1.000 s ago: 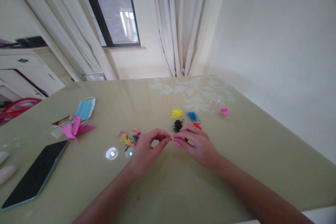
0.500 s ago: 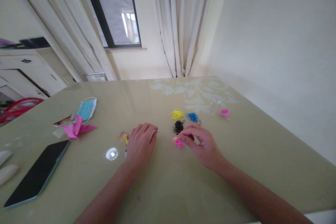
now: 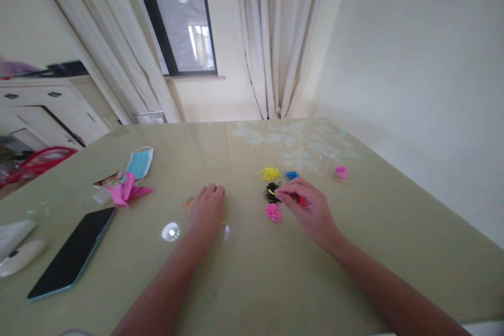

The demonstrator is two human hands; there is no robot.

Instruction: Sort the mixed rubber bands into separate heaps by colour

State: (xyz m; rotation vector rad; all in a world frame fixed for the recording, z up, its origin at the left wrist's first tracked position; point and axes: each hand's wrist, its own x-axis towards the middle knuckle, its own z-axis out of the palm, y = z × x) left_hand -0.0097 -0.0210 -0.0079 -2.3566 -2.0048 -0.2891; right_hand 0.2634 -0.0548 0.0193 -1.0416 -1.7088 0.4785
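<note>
My right hand (image 3: 309,212) pinches a small yellow rubber band (image 3: 271,192) between thumb and forefinger, above a black pile of rubber bands (image 3: 270,198). Close by lie a yellow pile (image 3: 269,172), a blue pile (image 3: 291,175) and a pink pile (image 3: 273,212). Red bands (image 3: 302,201) show partly behind my right fingers. My left hand (image 3: 208,207) rests low over the table with its fingers curled, beside a small mixed-colour pile (image 3: 189,202) that it partly covers. Its fingertips are hidden, and what they hold, if anything, cannot be made out.
Left on the table (image 3: 244,283) are a phone (image 3: 73,252), a pink paper crane (image 3: 128,190), a blue face mask (image 3: 139,163) and a white oval object (image 3: 21,258). A pink cup-shaped piece (image 3: 341,172) stands at the right. The wall (image 3: 425,89) borders that side.
My right hand has moved from the pink pile to above the black one, carrying the yellow band. My left hand has shifted slightly left, fingers more curled. The view has turned slightly left.
</note>
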